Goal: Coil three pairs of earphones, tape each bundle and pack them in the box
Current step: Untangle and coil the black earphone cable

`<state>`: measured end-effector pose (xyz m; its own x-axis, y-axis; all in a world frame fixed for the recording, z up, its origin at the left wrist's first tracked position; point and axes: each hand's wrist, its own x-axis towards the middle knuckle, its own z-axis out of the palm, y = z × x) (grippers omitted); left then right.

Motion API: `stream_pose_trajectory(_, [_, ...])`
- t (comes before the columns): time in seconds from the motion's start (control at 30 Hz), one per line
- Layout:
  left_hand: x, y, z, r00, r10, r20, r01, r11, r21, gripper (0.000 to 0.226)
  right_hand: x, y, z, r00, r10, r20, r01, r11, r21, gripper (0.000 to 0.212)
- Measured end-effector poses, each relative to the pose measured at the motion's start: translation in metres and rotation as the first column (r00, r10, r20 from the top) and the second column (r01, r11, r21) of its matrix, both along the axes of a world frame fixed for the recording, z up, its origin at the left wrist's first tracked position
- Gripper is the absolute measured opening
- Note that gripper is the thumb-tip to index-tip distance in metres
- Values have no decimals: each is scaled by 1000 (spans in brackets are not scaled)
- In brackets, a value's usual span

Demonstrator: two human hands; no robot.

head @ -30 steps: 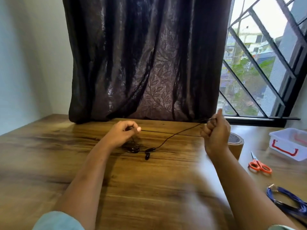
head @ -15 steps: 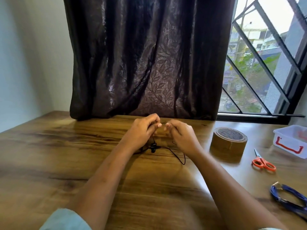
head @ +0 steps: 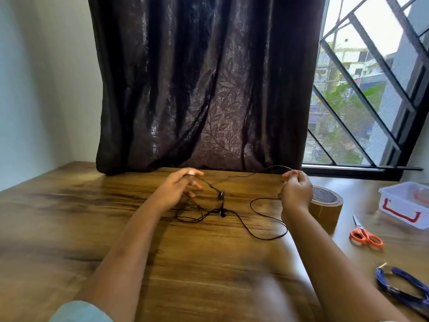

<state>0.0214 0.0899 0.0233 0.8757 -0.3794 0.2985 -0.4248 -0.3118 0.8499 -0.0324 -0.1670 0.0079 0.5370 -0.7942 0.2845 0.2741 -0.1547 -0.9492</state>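
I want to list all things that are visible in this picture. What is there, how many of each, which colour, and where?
earphones: one pair, black, on the table centre, cable uncoiled, running between both hands
tape roll: one, brown, flat on the table just beyond the right hand
scissors: one pair, orange handles, right of the tape
box: one, translucent white with red handle, far right
blue cable: one, looped, near right edge
table: one, brown wood
curtain: one, dark, behind the table
window: one, dark grille, upper right
left hand: fingers spread, cable draped over them
right hand: pinches the cable
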Motion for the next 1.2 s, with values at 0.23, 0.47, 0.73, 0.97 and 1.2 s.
stream_pose_trajectory(0.23, [2,13,4,912,-70,-405,-137,877,-460,38,0,-1,-9,992,22,-126,-20,1000,13,30])
stream_pose_trajectory(0.47, [-18,-5,17,979,186,-89,-168,969,179,14,-7,15,2,973,228,-47,-230,917,-326,28])
stream_pose_trajectory(0.73, [-40,4,30,809,416,415,-563,343,752,96,-17,56,12,913,388,-121,-322,507,-800,18])
stream_pose_trajectory(0.97, [-48,-41,21,966,-195,169,208,976,-60,19,-18,62,13,898,432,-87,-315,492,-812,17])
stream_pose_trajectory(1.2, [-25,-14,17,999,-36,-28,32,991,-128,28,-16,7,17,993,-110,33,115,973,-202,24])
